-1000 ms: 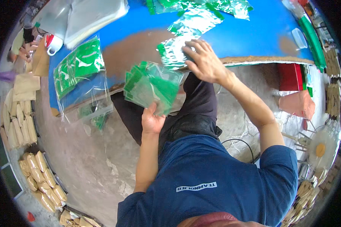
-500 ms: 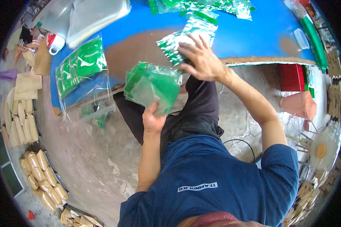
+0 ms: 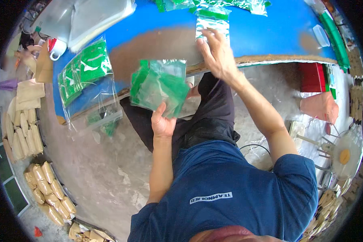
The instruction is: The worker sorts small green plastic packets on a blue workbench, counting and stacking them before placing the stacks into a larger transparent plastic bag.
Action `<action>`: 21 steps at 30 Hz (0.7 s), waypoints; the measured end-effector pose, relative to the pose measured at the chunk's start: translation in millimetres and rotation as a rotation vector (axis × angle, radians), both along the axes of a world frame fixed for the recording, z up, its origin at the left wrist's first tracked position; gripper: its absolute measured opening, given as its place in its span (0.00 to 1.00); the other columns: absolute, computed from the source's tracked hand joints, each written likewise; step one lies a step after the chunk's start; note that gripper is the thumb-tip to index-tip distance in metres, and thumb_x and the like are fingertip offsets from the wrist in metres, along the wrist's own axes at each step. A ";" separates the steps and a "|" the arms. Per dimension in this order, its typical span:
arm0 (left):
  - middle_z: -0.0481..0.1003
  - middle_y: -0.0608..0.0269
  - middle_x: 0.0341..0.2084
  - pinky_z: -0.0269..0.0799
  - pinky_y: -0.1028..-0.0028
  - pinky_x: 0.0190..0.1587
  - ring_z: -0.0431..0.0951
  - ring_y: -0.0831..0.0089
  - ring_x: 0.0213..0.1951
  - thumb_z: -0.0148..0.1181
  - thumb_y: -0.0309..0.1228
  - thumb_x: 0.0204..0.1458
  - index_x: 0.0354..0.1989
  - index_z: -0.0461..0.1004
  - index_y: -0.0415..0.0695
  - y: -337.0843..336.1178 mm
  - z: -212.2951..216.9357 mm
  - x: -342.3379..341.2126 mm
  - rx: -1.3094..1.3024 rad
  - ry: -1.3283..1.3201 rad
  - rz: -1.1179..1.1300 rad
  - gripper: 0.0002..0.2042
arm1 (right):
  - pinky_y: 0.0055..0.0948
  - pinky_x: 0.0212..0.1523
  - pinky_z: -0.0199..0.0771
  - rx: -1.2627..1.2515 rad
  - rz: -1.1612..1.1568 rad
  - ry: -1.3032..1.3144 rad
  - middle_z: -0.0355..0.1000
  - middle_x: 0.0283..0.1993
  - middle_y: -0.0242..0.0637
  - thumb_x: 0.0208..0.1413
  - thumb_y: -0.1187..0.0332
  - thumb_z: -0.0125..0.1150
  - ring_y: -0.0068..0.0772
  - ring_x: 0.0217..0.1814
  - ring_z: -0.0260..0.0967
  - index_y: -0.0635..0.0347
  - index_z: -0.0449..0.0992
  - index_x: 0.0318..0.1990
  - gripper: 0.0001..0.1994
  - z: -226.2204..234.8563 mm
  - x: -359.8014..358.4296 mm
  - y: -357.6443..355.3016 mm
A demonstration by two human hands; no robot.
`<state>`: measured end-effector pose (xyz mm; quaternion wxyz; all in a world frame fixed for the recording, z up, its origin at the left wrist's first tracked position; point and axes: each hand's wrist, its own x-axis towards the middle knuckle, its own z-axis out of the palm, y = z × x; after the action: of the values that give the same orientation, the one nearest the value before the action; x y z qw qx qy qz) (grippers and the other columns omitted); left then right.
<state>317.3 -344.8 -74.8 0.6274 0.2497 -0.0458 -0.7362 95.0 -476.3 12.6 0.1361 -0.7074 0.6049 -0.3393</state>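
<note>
Observed in head view: green-banded clear bag flat on blue table, directly ahead of right hand, long axis running away from body; right hand nearer than left hand. Right fingers loosely spread, palm down over near end, no grip visible; contact pressure indeterminable. Left thumb clamped atop fanned green pouches. Hidden: left fingers, bag's near end. Cut off at top: further green bags.
</note>
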 end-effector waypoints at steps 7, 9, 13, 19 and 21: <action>0.70 0.51 0.59 0.59 0.52 0.68 0.69 0.55 0.61 0.63 0.25 0.50 0.62 0.65 0.34 5.5 -15.7 16.4 -0.060 -0.006 -0.029 0.28 | 0.50 0.61 0.63 -0.094 0.574 0.086 0.71 0.56 0.49 0.63 0.52 0.53 0.53 0.60 0.66 0.58 0.76 0.52 0.20 -17.1 13.5 24.8; 0.70 0.51 0.59 0.59 0.52 0.68 0.69 0.55 0.61 0.63 0.26 0.50 0.61 0.66 0.35 4.1 -8.2 13.3 -0.045 -0.092 -0.018 0.28 | 0.47 0.58 0.67 0.101 0.568 -0.048 0.73 0.54 0.50 0.64 0.53 0.51 0.54 0.56 0.69 0.59 0.77 0.50 0.20 -1.5 11.2 13.8; 0.71 0.53 0.59 0.59 0.52 0.67 0.70 0.56 0.60 0.65 0.27 0.50 0.61 0.67 0.38 0.6 -18.1 15.9 -0.032 -0.051 -0.069 0.27 | 0.51 0.65 0.60 -0.412 0.018 0.353 0.71 0.57 0.52 0.62 0.46 0.51 0.57 0.64 0.63 0.60 0.76 0.51 0.26 -19.1 -69.5 -99.3; 0.70 0.53 0.59 0.59 0.50 0.68 0.68 0.55 0.61 0.66 0.28 0.49 0.62 0.66 0.37 13.5 -26.7 29.8 -0.093 0.119 -0.049 0.29 | 0.45 0.59 0.66 -0.230 0.465 0.361 0.68 0.52 0.49 0.59 0.57 0.58 0.53 0.56 0.66 0.56 0.77 0.54 0.19 -12.9 11.1 -19.6; 0.70 0.53 0.60 0.58 0.49 0.68 0.68 0.54 0.62 0.66 0.27 0.49 0.62 0.65 0.37 11.8 -22.8 34.5 -0.076 0.091 -0.006 0.30 | 0.47 0.55 0.70 0.073 0.737 0.135 0.71 0.49 0.52 0.61 0.60 0.56 0.57 0.54 0.68 0.58 0.78 0.49 0.15 4.8 37.8 -21.7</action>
<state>351.8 -333.0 -97.6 0.6354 0.1920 -0.0458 -0.7465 132.8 -498.1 17.4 0.2340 -0.8931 0.3290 -0.1986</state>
